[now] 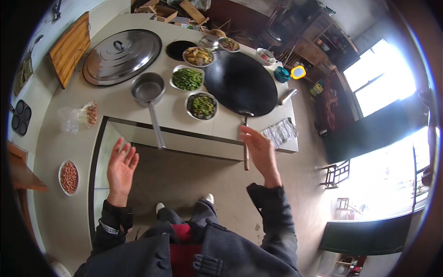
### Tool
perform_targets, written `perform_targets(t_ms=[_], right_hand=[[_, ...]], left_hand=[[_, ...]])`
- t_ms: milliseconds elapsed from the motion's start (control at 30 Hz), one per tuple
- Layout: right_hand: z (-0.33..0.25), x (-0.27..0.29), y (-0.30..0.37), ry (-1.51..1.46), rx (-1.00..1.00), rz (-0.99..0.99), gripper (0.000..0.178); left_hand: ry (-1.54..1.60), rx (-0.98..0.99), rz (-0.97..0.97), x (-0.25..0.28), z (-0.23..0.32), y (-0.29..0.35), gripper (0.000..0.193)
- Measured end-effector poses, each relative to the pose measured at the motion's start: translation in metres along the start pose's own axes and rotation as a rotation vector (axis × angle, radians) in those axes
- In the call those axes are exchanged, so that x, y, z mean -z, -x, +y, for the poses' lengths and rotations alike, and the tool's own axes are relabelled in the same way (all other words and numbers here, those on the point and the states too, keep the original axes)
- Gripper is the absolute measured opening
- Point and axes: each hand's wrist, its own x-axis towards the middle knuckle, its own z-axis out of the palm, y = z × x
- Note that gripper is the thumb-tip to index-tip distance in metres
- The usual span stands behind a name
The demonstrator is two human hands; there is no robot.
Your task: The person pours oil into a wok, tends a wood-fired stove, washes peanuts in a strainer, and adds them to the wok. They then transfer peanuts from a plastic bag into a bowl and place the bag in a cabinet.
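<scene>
My left hand (122, 170) is raised in front of the counter, palm showing, its fingers apart and nothing in it. Nearest to it is the grey handle of a metal saucepan (148, 87) that juts past the counter's edge. My right hand (260, 154) is also empty, with its fingers stretched out. It appears beside a wooden-handled utensil (246, 159), overlapping it slightly in the picture; whether they touch I cannot tell. That utensil's upper end lies at the rim of a large black wok (241, 83). A striped cloth (280, 132) lies right of this hand.
Left of the wok stand bowls of chopped greens (188, 79), a dark green vegetable mix (201, 106) and yellowish pieces (198, 56). Farther left are a big steel lid (122, 56), a wooden board (70, 48), a bag of peanuts (91, 114) and a dish of peanuts (69, 177).
</scene>
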Motion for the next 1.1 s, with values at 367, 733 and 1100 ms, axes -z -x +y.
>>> perform_targets(t_ms=[367,733,1100], right_hand=[[0.236,0.348,0.136,-0.012,-0.284,0.227,0.021],[0.432,0.594,0.114,-0.09,-0.387,0.34,0.025],[0.603,0.835,-0.125,-0.13,-0.353,0.217,0.026]], left_hand=[[0.025,0.557,-0.363,-0.334,-0.367,0.09,0.038],[-0.093,0.753,-0.565,-0.586,-0.633,0.089,0.037],[0.055,0.587,-0.382,-0.828,-0.812,-0.081,0.032]])
